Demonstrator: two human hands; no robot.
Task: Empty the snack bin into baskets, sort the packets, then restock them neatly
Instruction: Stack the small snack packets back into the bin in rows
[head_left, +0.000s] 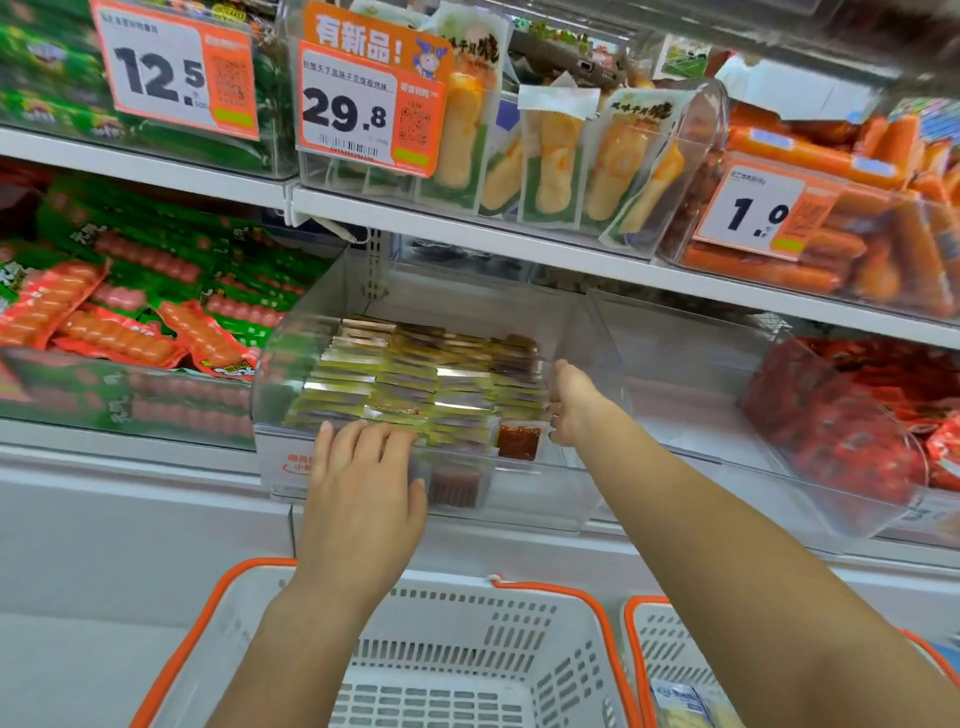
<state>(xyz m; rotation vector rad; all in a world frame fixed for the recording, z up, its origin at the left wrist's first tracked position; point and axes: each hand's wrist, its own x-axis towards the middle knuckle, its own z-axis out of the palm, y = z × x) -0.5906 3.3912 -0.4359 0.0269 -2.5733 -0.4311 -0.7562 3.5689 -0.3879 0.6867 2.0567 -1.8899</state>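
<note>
Snack bin (519, 493), clear rigid plastic with a curved front wall, on the lower shelf (130, 467) between a bin of green and red sausage packs on its left and a bare clear bin on its right. Nearest the viewer, two white perforated plastic baskets with orange rims: the left basket (467, 623) shows no contents, the right basket (665, 649) holds at least one pale packet at its near edge, mostly cropped. Left hand (363, 488) lies flat against the bin's front wall, fingers (358, 441) extended and together, gripping nothing visible. Right hand (569, 402) reaches over the bin's right front corner, fingers curled down at the rim; whether they pinch a packet cannot be told. Inside, flat foil packets (415, 374), glossy yellow-green and brown, stand in tight rows filling the bin's rear; one red-brown packet (518, 441) sits at the front right. Judged state: the rows look ordered, so either emptying has barely begun or restocking is nearly complete; the frame does not decide. Beyond, the upper shelf carries price cards and pouched goods.
</note>
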